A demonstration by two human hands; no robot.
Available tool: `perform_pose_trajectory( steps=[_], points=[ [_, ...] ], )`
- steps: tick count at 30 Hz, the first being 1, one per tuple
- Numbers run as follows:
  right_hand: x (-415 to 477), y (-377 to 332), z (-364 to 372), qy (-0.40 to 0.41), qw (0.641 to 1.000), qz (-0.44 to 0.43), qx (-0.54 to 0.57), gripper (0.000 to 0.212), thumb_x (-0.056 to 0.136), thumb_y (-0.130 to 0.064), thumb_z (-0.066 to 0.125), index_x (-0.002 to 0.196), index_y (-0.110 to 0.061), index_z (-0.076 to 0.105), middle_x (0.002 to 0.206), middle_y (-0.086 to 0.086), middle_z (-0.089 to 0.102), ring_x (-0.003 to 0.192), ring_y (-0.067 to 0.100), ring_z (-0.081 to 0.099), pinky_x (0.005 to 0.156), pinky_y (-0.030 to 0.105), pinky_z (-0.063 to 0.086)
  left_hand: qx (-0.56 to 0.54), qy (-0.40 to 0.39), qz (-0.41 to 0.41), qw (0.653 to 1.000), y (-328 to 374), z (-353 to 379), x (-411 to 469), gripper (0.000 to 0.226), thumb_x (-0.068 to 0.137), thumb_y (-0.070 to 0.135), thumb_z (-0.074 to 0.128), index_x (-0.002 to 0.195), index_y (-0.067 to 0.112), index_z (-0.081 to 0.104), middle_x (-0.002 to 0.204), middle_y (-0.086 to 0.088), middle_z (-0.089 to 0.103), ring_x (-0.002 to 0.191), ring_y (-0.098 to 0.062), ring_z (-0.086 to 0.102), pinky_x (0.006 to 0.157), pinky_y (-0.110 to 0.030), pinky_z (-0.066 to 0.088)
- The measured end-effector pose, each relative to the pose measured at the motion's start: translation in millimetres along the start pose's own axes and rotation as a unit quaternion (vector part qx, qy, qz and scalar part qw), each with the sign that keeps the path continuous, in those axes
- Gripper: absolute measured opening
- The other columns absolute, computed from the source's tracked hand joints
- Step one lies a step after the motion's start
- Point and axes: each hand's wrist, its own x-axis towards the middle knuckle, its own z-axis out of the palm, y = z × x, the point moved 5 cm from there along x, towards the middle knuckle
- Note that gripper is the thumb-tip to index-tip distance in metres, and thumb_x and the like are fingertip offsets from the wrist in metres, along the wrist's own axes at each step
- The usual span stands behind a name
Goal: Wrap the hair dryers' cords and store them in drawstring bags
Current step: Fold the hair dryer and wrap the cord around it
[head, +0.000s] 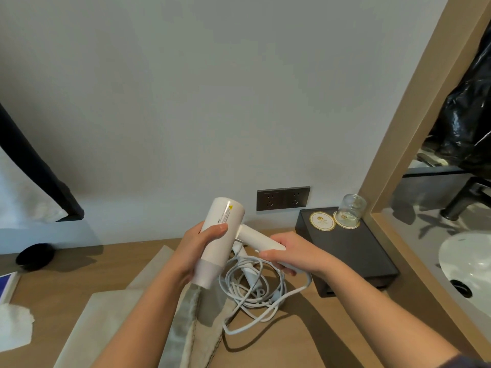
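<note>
I hold a white hair dryer (221,229) above the wooden counter (305,338). My left hand (198,244) grips its barrel, thumb across the front. My right hand (291,254) grips its folding handle, which points right. Its white cord (255,290) hangs from the handle end and lies in a loose tangle of loops on the counter below. A second white handle-like part (248,272) shows under the loops; I cannot tell what it belongs to. Beige drawstring bags (106,314) lie flat on the counter under my left forearm.
A black box (353,261) with two round coasters and an upturned glass (350,209) stands at the right. A double wall socket (283,198) sits behind. A sink (467,261) lies beyond the wooden frame. A black round object (34,256) and crumpled tissue (14,325) lie left.
</note>
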Motion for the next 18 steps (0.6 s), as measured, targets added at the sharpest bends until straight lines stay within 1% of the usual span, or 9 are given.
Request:
perform_pose_trajectory(
  steps=[1, 3, 4, 5, 8, 11, 13, 16, 18],
  points=[
    [-0.4, -0.5, 3.7, 0.001, 0.999, 0.003, 0.047, 0.020, 0.092, -0.034, 0.063, 0.095, -0.014, 0.062, 0.068, 0.001, 0.059, 0.050, 0.014, 0.050, 0.048, 0.024, 0.044, -0.021, 0.013, -0.002, 1.000, -2.7, 3.2, 0.9, 0.069, 0.055, 0.050, 0.074, 0.111, 0.014, 0.062, 0.090, -0.015, 0.071, 0.075, -0.029, 0.068, 0.061, -0.038, 0.054],
    [1.6, 0.2, 15.4, 0.008, 0.983, 0.015, 0.181, 0.021, 0.095, -0.031, 0.059, 0.100, -0.011, 0.059, 0.065, 0.000, 0.057, 0.046, 0.012, 0.046, 0.044, 0.021, 0.042, -0.072, 0.053, -0.010, 0.996, -8.3, 11.1, 3.2, 0.061, 0.064, 0.048, 0.074, 0.114, 0.016, 0.060, 0.098, -0.017, 0.070, 0.083, -0.034, 0.069, 0.068, -0.043, 0.056],
    [2.3, 2.0, 20.3, 0.017, 0.975, 0.018, 0.221, 0.023, 0.096, -0.031, 0.058, 0.102, -0.009, 0.058, 0.064, 0.000, 0.056, 0.045, 0.012, 0.045, 0.042, 0.020, 0.040, -0.074, 0.068, -0.013, 0.995, -9.9, 14.0, 3.7, 0.056, 0.068, 0.047, 0.073, 0.114, 0.017, 0.060, 0.098, -0.017, 0.071, 0.085, -0.035, 0.069, 0.069, -0.044, 0.057],
    [2.4, 4.8, 24.0, 0.025, 0.972, 0.020, 0.234, 0.025, 0.096, -0.031, 0.058, 0.103, -0.008, 0.058, 0.064, 0.001, 0.056, 0.044, 0.012, 0.044, 0.042, 0.020, 0.040, -0.060, 0.077, -0.014, 0.995, -10.7, 15.6, 4.0, 0.054, 0.070, 0.046, 0.072, 0.113, 0.017, 0.060, 0.097, -0.016, 0.071, 0.084, -0.034, 0.070, 0.068, -0.042, 0.057],
    [-2.9, 13.4, 28.4, 0.017, 0.972, 0.029, 0.231, 0.025, 0.096, -0.033, 0.057, 0.102, -0.008, 0.057, 0.066, 0.002, 0.055, 0.044, 0.013, 0.044, 0.042, 0.022, 0.039, -0.030, 0.073, -0.021, 0.997, -11.9, 15.8, 0.9, 0.059, 0.065, 0.050, 0.071, 0.112, 0.016, 0.061, 0.096, -0.014, 0.072, 0.081, -0.029, 0.071, 0.062, -0.036, 0.055],
    [-7.6, 14.9, 25.1, -0.006, 0.976, 0.035, 0.214, 0.025, 0.097, -0.034, 0.057, 0.105, -0.011, 0.056, 0.068, 0.002, 0.056, 0.047, 0.013, 0.045, 0.045, 0.023, 0.042, -0.029, 0.040, -0.026, 0.998, -14.3, 14.9, -2.0, 0.059, 0.069, 0.051, 0.072, 0.114, 0.015, 0.061, 0.096, -0.013, 0.073, 0.082, -0.027, 0.071, 0.063, -0.035, 0.055],
    [-8.6, 13.0, 20.4, -0.023, 0.980, 0.038, 0.196, 0.027, 0.097, -0.035, 0.056, 0.108, -0.011, 0.055, 0.072, 0.003, 0.058, 0.050, 0.013, 0.049, 0.048, 0.024, 0.045, -0.037, 0.012, -0.035, 0.999, -13.6, 15.3, -3.4, 0.058, 0.072, 0.051, 0.072, 0.115, 0.013, 0.062, 0.096, -0.013, 0.073, 0.083, -0.026, 0.070, 0.068, -0.037, 0.055],
    [-11.2, 5.9, 11.0, -0.071, 0.980, 0.048, 0.179, 0.025, 0.098, -0.033, 0.056, 0.112, -0.014, 0.052, 0.079, 0.004, 0.061, 0.055, 0.014, 0.057, 0.049, 0.023, 0.050, -0.068, -0.027, -0.063, 0.995, -11.6, 13.3, -2.3, 0.064, 0.071, 0.051, 0.067, 0.119, 0.010, 0.060, 0.100, -0.016, 0.072, 0.087, -0.028, 0.069, 0.080, -0.042, 0.056],
    [-12.6, -2.2, 7.2, -0.108, 0.974, 0.048, 0.194, 0.023, 0.099, -0.031, 0.054, 0.113, -0.015, 0.049, 0.083, 0.006, 0.062, 0.055, 0.014, 0.060, 0.048, 0.022, 0.052, -0.101, -0.039, -0.070, 0.992, -9.6, 15.6, -2.8, 0.063, 0.071, 0.050, 0.069, 0.118, 0.009, 0.059, 0.098, -0.017, 0.072, 0.084, -0.028, 0.069, 0.080, -0.043, 0.056]
  ],
)
